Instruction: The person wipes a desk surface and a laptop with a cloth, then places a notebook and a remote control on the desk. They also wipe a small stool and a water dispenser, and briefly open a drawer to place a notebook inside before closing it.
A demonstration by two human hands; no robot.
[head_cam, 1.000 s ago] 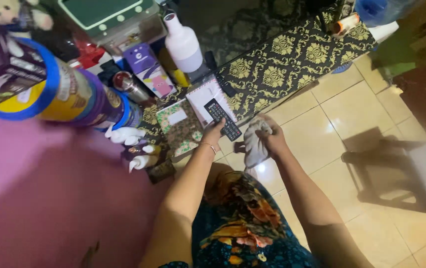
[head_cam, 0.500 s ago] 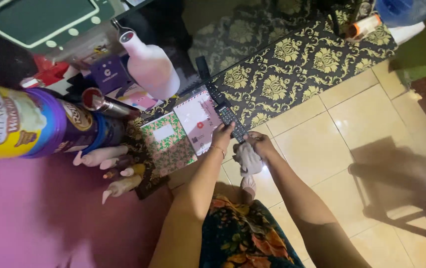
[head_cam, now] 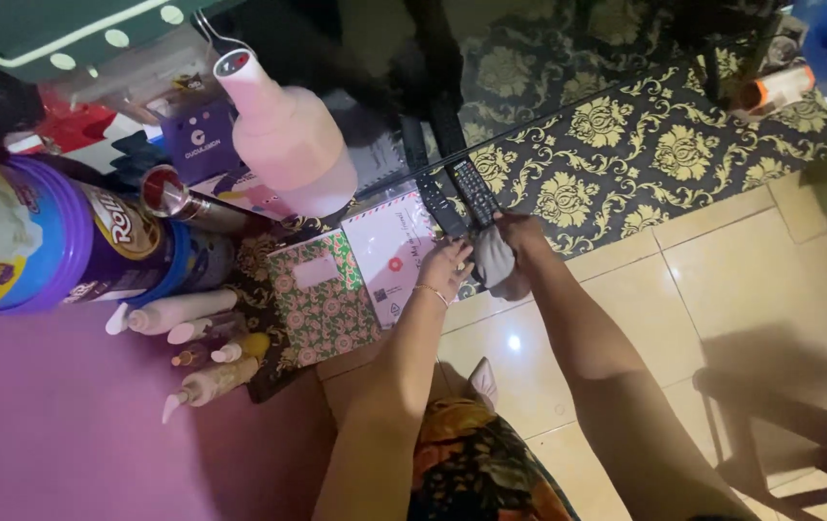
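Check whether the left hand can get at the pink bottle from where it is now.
Probably yes. The left hand rests by the remotes, and only flat packets lie between it and the pink bottle, which stands just beyond them; the right hand holds a cloth off to the side.

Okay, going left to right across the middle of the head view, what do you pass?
Purple tub → green floral booklet → white envelope → left hand → grey cloth in the right hand → tiled floor.

Single head-worn view, looking steeply down — near the hands (head_cam: 481,256), patterned table (head_cam: 625,145) ahead (tiled floor (head_cam: 722,280) below)
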